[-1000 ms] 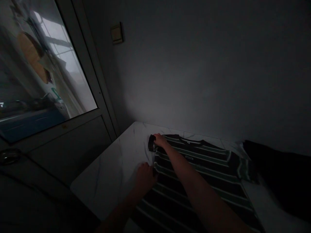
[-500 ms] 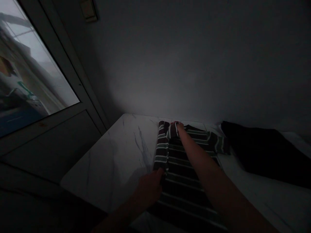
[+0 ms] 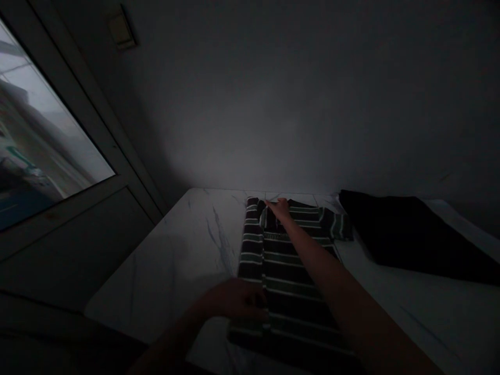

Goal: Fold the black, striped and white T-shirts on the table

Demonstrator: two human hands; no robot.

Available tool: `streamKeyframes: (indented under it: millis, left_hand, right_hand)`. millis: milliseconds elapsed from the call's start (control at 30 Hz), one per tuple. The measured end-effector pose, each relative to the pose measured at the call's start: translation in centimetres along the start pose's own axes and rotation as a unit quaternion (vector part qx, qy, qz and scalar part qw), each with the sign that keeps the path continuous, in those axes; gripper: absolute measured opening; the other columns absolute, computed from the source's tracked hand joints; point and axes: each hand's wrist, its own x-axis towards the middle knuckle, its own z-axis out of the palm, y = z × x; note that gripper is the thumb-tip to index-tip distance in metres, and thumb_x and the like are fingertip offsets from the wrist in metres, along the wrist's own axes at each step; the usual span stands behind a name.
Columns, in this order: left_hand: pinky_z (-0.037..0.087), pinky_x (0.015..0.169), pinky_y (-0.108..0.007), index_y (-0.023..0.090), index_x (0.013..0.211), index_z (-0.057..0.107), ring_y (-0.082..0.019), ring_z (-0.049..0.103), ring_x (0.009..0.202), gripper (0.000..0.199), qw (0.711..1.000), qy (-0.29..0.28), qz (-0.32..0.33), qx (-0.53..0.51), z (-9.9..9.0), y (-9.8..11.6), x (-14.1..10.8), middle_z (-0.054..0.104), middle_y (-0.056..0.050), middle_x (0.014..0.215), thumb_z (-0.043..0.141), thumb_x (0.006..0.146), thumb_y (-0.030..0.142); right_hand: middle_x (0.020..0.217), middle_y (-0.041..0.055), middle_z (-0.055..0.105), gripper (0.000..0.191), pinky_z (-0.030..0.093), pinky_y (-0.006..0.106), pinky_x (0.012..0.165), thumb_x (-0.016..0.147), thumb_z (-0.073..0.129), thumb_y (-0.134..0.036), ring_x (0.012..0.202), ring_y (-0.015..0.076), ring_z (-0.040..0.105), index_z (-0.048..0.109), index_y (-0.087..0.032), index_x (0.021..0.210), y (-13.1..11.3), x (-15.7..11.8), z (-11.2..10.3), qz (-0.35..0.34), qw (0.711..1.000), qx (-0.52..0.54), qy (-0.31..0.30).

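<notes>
A dark striped shirt (image 3: 289,271) with green bands and thin white lines lies on the marbled white table (image 3: 183,250). Its left side is folded inward in a long strip, and a short sleeve sticks out at the right. My left hand (image 3: 244,299) rests on the lower part of the folded strip, its fingers apart. Near the collar, my right hand (image 3: 279,207) touches the folded sleeve with fingers extended. My right forearm crosses over the shirt and hides part of it.
A black folded cloth (image 3: 414,234) lies on the right side of the table. A grey wall (image 3: 273,104) stands behind. At the left is a door (image 3: 89,224) with a glass pane, and a switch plate (image 3: 121,28) is on the wall.
My left hand has let go of the folded edge and moved lower along it. My right hand has opened on the sleeve. The view has shifted slightly right.
</notes>
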Motion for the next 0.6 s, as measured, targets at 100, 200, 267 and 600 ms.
streamKeyframes:
  millis: [100, 200, 267, 600]
  left_hand:
    - [0.052, 0.081, -0.030, 0.024, 0.103, 0.071, -0.021, 0.070, 0.095, 0.030, 0.984, 0.122, -0.028, 0.131, -4.0, -1.2, 4.3, 0.075, -0.002, 0.103, 0.046, 0.097, 0.040]
    - [0.048, 0.098, -0.034, 0.019, 0.118, 0.065, -0.022, 0.064, 0.115, 0.031, 0.920, 0.296, -0.097, 0.238, -7.5, -2.1, 11.2, 0.070, -0.009, 0.120, 0.045, 0.094, 0.020]
    - [0.043, 0.107, -0.038, 0.012, 0.127, 0.060, -0.024, 0.056, 0.128, 0.038, 0.895, 0.346, -0.116, 0.256, -8.8, -2.7, 15.8, 0.063, -0.016, 0.132, 0.042, 0.093, 0.013]
    - [0.030, 0.119, -0.049, 0.012, 0.149, 0.042, -0.030, 0.036, 0.145, 0.052, 0.864, 0.401, -0.112, 0.284, -8.5, -8.4, 23.4, 0.043, -0.017, 0.154, 0.035, 0.100, 0.026]
  right_hand:
    - [0.131, 0.0193, 0.054, 0.064, 0.047, 0.036, 0.095, 0.074, 0.074, -0.021, 0.121, 0.0305, 0.051, 0.049, -0.008, 0.132, -0.4, -2.0, -0.3, -0.014, 0.998, -0.056, -0.036]
    - [0.137, 0.0185, 0.047, 0.056, 0.048, 0.032, 0.091, 0.085, 0.061, -0.015, 0.113, 0.0241, 0.058, 0.044, -0.014, 0.138, -0.9, -3.6, -0.7, -0.015, 0.993, -0.101, -0.062]
    - [0.136, 0.0176, 0.047, 0.043, 0.049, 0.031, 0.086, 0.092, 0.051, -0.017, 0.102, 0.0210, 0.062, 0.048, -0.016, 0.135, -1.3, -4.1, -0.9, -0.008, 0.989, -0.130, -0.072]
    - [0.152, 0.0224, 0.041, 0.044, 0.032, 0.048, 0.112, 0.097, 0.032, -0.010, 0.136, 0.0320, 0.041, 0.056, -0.009, 0.133, -3.0, -6.9, -1.5, -0.121, 0.954, -0.272, -0.044]
